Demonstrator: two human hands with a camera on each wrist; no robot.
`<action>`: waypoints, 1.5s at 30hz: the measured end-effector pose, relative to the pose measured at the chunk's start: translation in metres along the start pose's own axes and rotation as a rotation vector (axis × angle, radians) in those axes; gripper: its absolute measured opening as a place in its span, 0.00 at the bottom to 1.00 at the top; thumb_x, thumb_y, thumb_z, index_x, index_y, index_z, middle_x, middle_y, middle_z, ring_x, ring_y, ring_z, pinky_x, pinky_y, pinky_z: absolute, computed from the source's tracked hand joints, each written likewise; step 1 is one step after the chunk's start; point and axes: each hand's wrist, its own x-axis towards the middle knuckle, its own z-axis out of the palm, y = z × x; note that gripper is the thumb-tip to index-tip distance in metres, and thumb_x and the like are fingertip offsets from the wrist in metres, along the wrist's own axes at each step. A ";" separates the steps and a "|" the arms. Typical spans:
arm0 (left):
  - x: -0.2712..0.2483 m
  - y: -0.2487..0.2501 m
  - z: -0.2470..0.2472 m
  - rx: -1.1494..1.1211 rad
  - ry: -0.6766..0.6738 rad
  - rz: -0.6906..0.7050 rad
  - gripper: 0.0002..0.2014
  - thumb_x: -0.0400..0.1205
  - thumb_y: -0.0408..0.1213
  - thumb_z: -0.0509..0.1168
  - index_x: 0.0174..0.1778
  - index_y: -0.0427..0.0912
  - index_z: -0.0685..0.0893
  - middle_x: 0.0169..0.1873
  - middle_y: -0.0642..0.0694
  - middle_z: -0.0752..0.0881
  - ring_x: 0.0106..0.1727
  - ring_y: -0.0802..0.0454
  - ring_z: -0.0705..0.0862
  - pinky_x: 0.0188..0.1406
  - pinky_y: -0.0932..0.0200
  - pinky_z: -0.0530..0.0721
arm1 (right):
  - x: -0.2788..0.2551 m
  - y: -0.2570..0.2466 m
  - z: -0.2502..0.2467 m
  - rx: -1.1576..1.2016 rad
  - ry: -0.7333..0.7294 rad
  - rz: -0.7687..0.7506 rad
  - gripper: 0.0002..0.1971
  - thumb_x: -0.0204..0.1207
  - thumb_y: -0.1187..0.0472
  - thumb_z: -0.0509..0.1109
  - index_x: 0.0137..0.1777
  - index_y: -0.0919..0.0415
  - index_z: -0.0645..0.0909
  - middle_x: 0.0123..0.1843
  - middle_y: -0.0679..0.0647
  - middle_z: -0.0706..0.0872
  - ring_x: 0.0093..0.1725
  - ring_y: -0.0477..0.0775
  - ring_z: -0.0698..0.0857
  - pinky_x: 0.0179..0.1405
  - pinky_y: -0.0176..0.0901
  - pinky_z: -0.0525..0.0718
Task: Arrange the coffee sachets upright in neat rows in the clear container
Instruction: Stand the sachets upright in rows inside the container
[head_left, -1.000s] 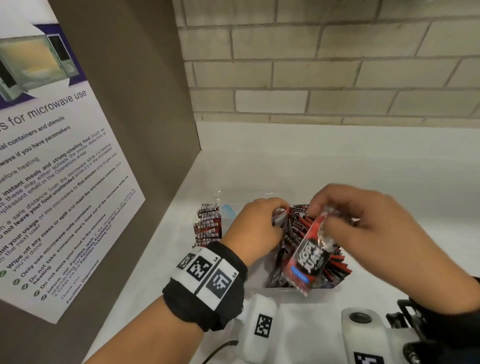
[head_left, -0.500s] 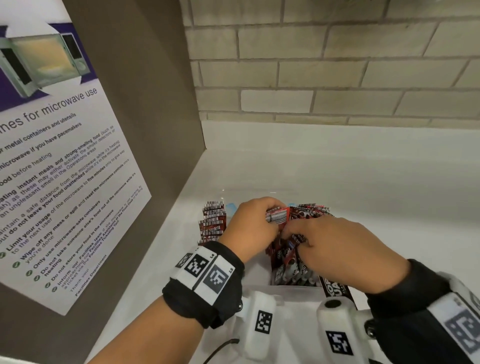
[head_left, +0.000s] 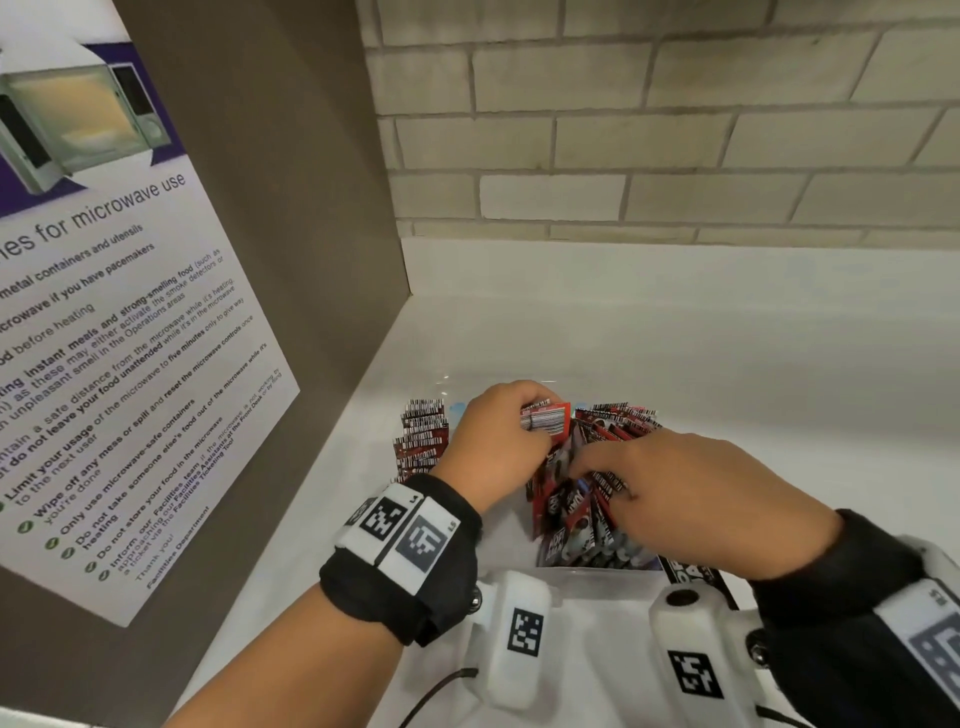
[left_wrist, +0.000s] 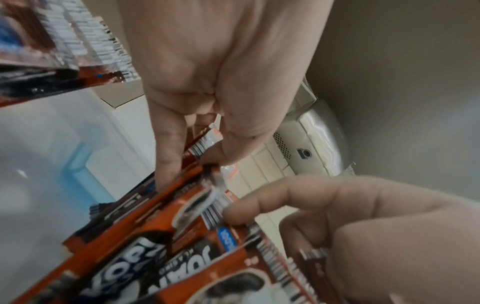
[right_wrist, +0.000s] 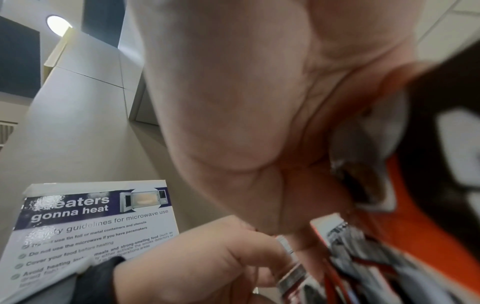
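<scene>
here left hand pinches glossy foil sachets; right hand curled gripping flat sachet.

Pale brick wall behind a white counter, brown side panel with microwave-use poster, perhaps a round ceiling light.

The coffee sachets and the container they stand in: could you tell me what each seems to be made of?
The coffee sachets look like thin glossy printed film, perhaps foil-lined: they glint, and their crimped ends bend in the left hand.

The clear container looks like smooth transparent plastic, probably rigid: the white counter shows through its near wall, and highlights sit on its rim. Glass cannot be ruled out.
</scene>
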 end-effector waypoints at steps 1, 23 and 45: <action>0.000 -0.001 -0.001 0.008 0.004 0.001 0.18 0.77 0.21 0.60 0.57 0.44 0.84 0.52 0.47 0.85 0.46 0.51 0.83 0.47 0.57 0.84 | 0.001 0.001 0.001 -0.007 -0.005 0.012 0.25 0.77 0.61 0.55 0.70 0.34 0.70 0.53 0.46 0.82 0.51 0.51 0.80 0.42 0.42 0.75; -0.009 0.004 0.003 -0.369 0.066 -0.133 0.18 0.80 0.19 0.57 0.55 0.46 0.81 0.46 0.51 0.82 0.38 0.57 0.84 0.40 0.58 0.90 | -0.006 0.000 -0.008 -0.019 -0.110 -0.050 0.23 0.77 0.62 0.57 0.65 0.37 0.78 0.49 0.43 0.79 0.44 0.47 0.73 0.31 0.32 0.67; -0.011 -0.006 -0.014 -0.673 0.197 -0.119 0.19 0.80 0.18 0.57 0.55 0.47 0.81 0.41 0.50 0.86 0.41 0.55 0.84 0.50 0.50 0.83 | -0.022 0.018 -0.061 0.352 0.073 0.004 0.15 0.66 0.60 0.57 0.43 0.38 0.80 0.25 0.50 0.79 0.29 0.49 0.83 0.32 0.43 0.78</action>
